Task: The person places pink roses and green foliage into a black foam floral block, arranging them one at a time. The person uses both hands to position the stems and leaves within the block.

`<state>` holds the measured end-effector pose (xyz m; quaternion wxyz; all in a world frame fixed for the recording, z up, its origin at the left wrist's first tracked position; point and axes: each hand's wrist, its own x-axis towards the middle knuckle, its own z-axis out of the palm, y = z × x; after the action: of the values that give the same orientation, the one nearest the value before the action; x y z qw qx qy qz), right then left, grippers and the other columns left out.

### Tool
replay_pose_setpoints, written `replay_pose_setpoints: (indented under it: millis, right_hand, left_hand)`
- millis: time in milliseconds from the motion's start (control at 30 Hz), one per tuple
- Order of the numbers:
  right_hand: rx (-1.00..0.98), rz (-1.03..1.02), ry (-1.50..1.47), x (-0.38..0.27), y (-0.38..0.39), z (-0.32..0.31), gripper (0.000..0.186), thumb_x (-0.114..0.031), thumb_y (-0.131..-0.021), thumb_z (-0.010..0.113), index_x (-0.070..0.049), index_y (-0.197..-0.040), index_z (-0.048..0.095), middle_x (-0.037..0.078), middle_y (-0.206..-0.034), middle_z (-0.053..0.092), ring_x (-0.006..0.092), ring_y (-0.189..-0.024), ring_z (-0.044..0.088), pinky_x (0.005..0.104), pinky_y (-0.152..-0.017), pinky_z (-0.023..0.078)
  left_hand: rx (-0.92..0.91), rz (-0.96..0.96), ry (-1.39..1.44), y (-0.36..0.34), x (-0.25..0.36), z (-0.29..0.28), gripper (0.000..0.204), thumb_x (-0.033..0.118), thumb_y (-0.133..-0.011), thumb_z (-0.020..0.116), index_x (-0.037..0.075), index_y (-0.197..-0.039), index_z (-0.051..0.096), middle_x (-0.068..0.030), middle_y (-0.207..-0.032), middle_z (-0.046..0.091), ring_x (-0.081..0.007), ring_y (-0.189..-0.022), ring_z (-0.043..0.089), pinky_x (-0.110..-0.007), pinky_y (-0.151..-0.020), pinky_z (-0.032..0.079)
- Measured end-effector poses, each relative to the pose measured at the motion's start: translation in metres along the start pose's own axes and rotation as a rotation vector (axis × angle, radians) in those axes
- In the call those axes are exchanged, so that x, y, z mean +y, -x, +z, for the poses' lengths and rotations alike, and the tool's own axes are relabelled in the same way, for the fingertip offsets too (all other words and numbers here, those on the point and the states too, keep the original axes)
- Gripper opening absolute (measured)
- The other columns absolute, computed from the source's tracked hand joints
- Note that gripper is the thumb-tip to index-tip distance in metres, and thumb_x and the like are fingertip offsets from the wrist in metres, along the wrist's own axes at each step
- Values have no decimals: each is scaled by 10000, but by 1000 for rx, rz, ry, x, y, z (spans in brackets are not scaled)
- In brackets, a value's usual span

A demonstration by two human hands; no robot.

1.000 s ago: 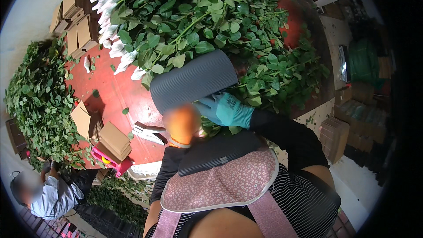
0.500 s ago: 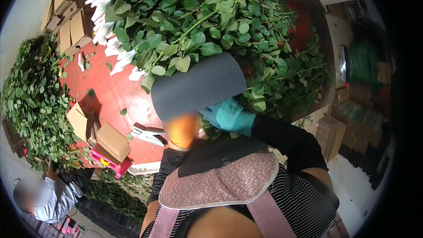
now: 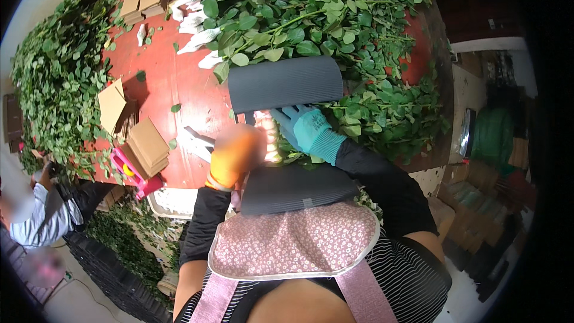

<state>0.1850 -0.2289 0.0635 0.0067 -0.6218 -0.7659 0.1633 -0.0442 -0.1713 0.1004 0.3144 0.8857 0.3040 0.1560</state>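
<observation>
My left hand (image 3: 237, 151), in an orange glove, is blurred beside a row of pale pink rose heads (image 3: 267, 134); what its fingers do cannot be made out. My right hand (image 3: 307, 131), in a teal glove, lies with its fingers stretched out over the stems just right of those heads, its fingertips by the edge of a dark grey ribbed sheet (image 3: 286, 84). That sheet curves up beyond both hands. Nearer my body, a second dark ribbed panel (image 3: 299, 188) lies against the flowered apron (image 3: 293, 239). Leaves show between the two panels.
Leafy stems with white-netted heads (image 3: 200, 40) pile up at the far side of the red table (image 3: 161, 96). To the left are a white stapler (image 3: 197, 143), cardboard pieces (image 3: 148, 146) in a pink holder (image 3: 134, 173), and more foliage (image 3: 60, 78). A co-worker (image 3: 42, 215) is at lower left.
My left hand has drawn back left from under the ribbed sheet, and the rose heads now show more. The right hand's fingers reach out further. The whole view has shifted.
</observation>
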Motion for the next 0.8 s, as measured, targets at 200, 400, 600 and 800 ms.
replay_pose_setpoints:
  millis: [200,400,600,800]
  right_hand:
    - [-7,-21,13,-3,1,-1,510,-257,-888,578,-78,-1358,494,133,-1198,578,322,-1088,571,463,-903,479]
    - [78,-63,13,0,0,9,507,-259,-837,604,-74,-1304,539,145,-1164,591,325,-1062,580,443,-868,482]
    - [35,-179,-368,15,23,-64,303,-264,-872,607,-105,-1121,672,162,-889,690,349,-818,669,463,-760,529]
    - [475,276,-310,71,32,-130,429,-175,-959,562,-24,-1358,509,87,-861,680,218,-723,666,346,-641,539]
  left_hand:
    - [-22,93,-142,-5,-20,36,291,159,-825,586,118,-1107,644,-66,-876,620,-261,-728,619,-403,-607,484]
    - [-147,115,-259,-6,-43,58,553,-12,-742,602,89,-1285,598,-122,-1254,642,-279,-985,691,-351,-762,572]
    - [-14,140,-184,-17,-31,60,474,70,-795,659,117,-1264,609,-110,-1316,610,-280,-975,691,-343,-723,573]
    - [-65,-17,159,-3,-67,97,322,87,-907,615,93,-1229,611,-90,-1070,668,-178,-807,643,-313,-649,530]
